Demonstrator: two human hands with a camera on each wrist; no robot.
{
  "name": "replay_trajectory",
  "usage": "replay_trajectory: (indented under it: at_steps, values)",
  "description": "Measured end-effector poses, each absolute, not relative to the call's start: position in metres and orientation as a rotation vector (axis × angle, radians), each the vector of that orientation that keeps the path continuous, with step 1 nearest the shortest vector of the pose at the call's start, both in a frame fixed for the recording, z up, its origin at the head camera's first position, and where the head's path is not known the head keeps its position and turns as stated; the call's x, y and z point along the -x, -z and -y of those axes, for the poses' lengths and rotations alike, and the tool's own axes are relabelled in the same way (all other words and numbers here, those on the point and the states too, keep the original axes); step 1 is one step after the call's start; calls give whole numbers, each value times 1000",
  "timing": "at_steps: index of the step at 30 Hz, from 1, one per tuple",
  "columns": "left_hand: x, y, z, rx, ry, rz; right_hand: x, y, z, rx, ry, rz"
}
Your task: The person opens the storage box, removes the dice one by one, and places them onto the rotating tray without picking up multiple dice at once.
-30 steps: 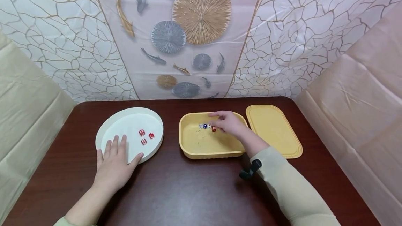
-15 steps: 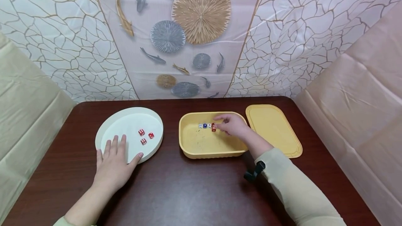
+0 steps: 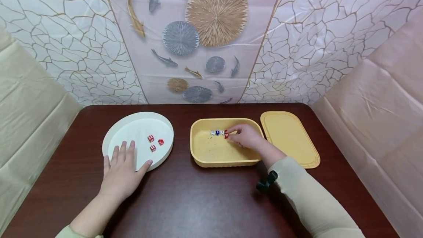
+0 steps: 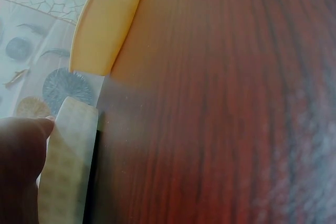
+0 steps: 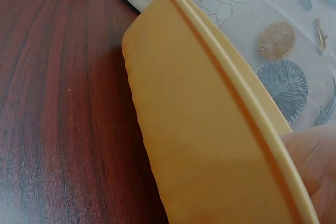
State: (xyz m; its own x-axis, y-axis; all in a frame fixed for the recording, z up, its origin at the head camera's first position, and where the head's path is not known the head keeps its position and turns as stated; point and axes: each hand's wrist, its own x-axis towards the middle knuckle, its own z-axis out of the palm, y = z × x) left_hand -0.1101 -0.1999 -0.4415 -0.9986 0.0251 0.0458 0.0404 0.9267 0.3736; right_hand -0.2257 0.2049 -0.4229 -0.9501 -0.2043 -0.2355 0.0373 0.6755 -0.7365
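In the head view, my right hand (image 3: pixel 246 136) reaches into the yellow plastic box (image 3: pixel 214 163), thumb and index finger pinching at a red die (image 3: pixel 226 135). That die stands at the right end of a short row with a white die (image 3: pixel 222 133), a blue die (image 3: pixel 217 133) and another white die (image 3: pixel 213 133). On the near left rim of the round white tray (image 3: pixel 138 118), my left hand (image 3: pixel 121 172) rests with its fingers spread. Three red dice (image 3: pixel 152 148) lie in that tray, right of the fingers. Both wrist views hide the dice.
A flat yellow lid (image 3: pixel 289 139) lies right of the box. All stand on a dark brown table (image 3: pixel 185 201). Behind hangs a patterned cloth (image 3: pixel 214 65), and pale cloth panels (image 3: pixel 373 94) flank the table. The right wrist view shows the box's outer wall (image 5: pixel 194 108).
My right hand has drawn back slightly right from the white die, and its fingers have closed in at the red die. The left hand stays put; the head view has shifted slightly.
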Motion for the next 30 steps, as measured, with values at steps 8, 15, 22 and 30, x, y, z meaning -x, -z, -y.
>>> replay_trajectory:
  at_steps: [8,15,22,30]
  values:
    - [109,440,199,51,587,3045,225,422,-203,136,1103,-2604]
    - [109,440,199,52,591,3038,223,418,-200,142,1027,-2626]
    - [109,439,198,50,600,3038,224,418,-199,157,1073,-2589]
    - [108,439,198,52,596,3034,226,420,-198,147,1105,-2561]
